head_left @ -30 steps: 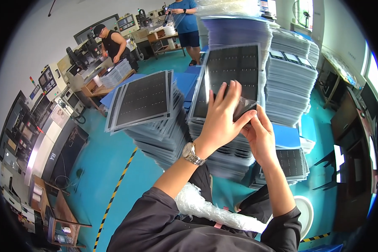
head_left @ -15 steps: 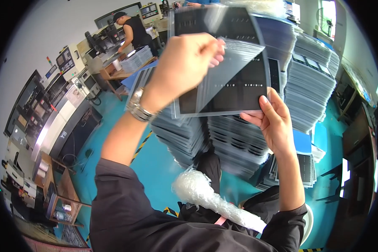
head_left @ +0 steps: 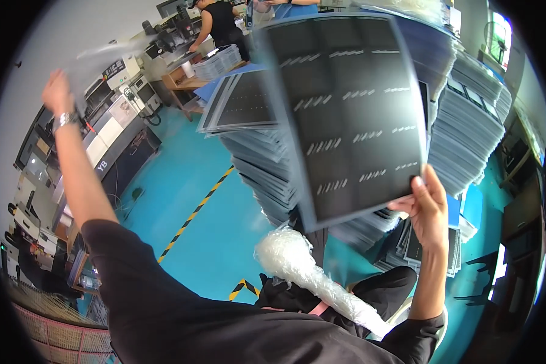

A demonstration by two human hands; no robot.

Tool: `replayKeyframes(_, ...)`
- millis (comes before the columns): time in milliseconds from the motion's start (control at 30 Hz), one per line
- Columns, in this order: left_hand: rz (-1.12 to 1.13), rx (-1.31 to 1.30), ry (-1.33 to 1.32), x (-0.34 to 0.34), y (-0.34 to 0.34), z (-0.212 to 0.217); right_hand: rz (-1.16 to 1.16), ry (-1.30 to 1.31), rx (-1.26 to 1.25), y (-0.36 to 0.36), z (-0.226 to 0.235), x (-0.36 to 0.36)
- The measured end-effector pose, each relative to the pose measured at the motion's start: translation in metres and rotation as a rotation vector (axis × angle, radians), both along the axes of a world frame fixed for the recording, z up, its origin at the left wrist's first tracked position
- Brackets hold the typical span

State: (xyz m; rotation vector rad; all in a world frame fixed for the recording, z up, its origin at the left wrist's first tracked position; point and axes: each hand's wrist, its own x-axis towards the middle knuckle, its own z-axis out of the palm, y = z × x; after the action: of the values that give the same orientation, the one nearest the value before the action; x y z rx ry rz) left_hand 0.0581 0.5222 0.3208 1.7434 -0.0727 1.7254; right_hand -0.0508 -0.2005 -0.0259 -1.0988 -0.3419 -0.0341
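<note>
At lower corner, right fingers around dark panel

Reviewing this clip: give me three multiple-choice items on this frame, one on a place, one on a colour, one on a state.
1. Where is the left hand?
A. Raised far out to the left, gripping a clear film
B. Resting on the lap
C. On the dark panel beside the right hand

2. What colour is the floor?
A. Grey
B. Teal, with a yellow-and-black striped line
C. Red

3. How is the dark panel held?
A. Lying flat on a stack
B. Pinched by both hands
C. Held up by the right hand alone, at its lower right corner

Answers: 1 A, the arm stretches up and left with the film trailing from the fingers; 2 B, teal paint shows between the stacks; 3 C, only the right hand touches it.
</note>
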Motion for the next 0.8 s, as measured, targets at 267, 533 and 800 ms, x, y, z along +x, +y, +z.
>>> replayKeyframes(267,-0.169,0.169,0.495,-0.083,-0.144,-0.081,0.022,-0.095,-0.055,0.125,0.080,0.102)
replayKeyframes(533,-0.824,0.381,0.852,-0.147,-0.267,-0.127,-0.645,-0.320,-1.065,0.165,0.038,0.175)
replayKeyframes(800,-1.462,0.531,1.161,-0.122,-0.303,-0.193,0.364,-0.804,-0.445,0.190,0.028,0.034)
